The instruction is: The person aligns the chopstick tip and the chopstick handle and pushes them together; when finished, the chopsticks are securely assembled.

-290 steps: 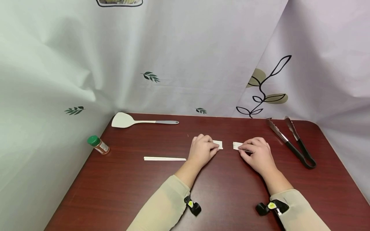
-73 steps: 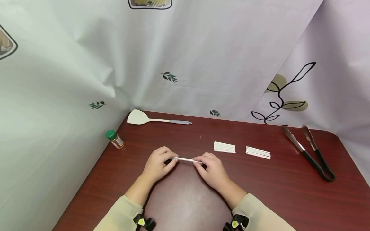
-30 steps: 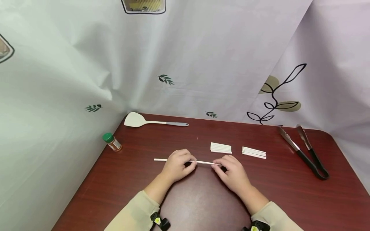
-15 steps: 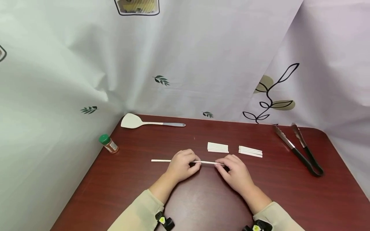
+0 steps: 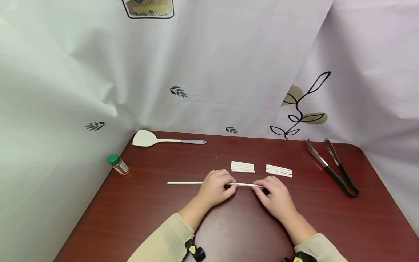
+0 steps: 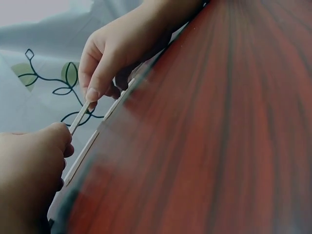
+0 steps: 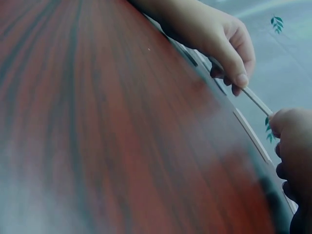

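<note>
My left hand (image 5: 216, 188) and right hand (image 5: 275, 196) pinch one thin white stick (image 5: 244, 185) between thumb and fingers, a short stretch of it showing between them. In the left wrist view that stick (image 6: 80, 118) slants from one hand's fingertips to the other's, above the tabletop. A second thin white stick (image 5: 183, 182) lies on the table to the left, its right end hidden behind my left hand. Beyond the hands lie two neat side-by-side rows of shorter white sticks, a left row (image 5: 242, 167) and a right row (image 5: 279, 171).
A white spatula (image 5: 145, 138) with a grey handle lies along the back edge. At the left edge stands a green-capped spice jar (image 5: 118, 164). Metal tongs (image 5: 332, 167) with black handles lie open at the right. A printed white cloth (image 5: 209, 72) hangs behind the dark red table (image 5: 242, 225).
Earlier my hands were at the two short-stick rows, while two long sticks lay paired on the table. Since then they moved onto one long stick and carried it rightward, away from the other.
</note>
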Available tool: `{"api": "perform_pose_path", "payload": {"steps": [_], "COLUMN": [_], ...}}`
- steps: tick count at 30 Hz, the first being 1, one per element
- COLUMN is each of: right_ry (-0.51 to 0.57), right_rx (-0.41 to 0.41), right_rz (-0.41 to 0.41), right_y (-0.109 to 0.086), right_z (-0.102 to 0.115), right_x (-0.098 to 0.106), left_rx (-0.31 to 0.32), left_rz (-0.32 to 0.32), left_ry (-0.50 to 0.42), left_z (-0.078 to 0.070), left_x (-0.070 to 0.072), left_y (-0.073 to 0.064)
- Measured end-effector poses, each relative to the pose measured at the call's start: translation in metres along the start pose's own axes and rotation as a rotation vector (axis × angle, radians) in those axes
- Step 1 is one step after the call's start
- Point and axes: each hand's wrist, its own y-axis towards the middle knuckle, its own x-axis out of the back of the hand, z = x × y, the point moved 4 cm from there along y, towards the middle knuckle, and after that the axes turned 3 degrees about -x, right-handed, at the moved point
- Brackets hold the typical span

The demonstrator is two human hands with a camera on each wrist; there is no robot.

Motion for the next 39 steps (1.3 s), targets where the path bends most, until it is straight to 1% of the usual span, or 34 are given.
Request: {"api": "perform_pose_path", "payload": {"steps": [4,8,11,14,21,24,30,35,39], "right_ry": [0.008,0.064,0.097,0.116,0.154,0.163,0.139,0.141,0.154], "right_rx": [-0.018,-0.037,-0.038,-0.029,-0.040,-0.063,-0.109,-0.118,-0.141], "right_rz": [0.005,0.003,0.008,0.024,0.031,0.042,0.064,0.059,0.079], "right_y": [-0.004,-0.009,-0.010,-0.011,-0.010,-0.010,-0.011,-0.011,-0.009], "right_z": [-0.006,-0.011,-0.013,-0.013,-0.014,-0.015,-0.017,-0.015,-0.016], "right_x": [0.004,0.010,0.012,0.011,0.011,0.010,0.009,0.009,0.011], "left_rx": [0.001,0.003,0.004,0.005,0.018,0.031,0.055,0.065,0.061], "left_rz": [0.022,0.059,0.095,0.115,0.144,0.171,0.230,0.230,0.226], "left_ry": [0.009,0.001,-0.009,-0.033,-0.087,-0.107,-0.140,-0.160,-0.178], "left_z": [-0.005,-0.012,-0.016,-0.019,-0.021,-0.021,-0.022,-0.022,-0.022], "left_x": [-0.005,-0.011,-0.016,-0.019,-0.022,-0.022,-0.024,-0.025,-0.023], "left_y": [0.003,0.008,0.011,0.013,0.013,0.013,0.012,0.011,0.014]}}
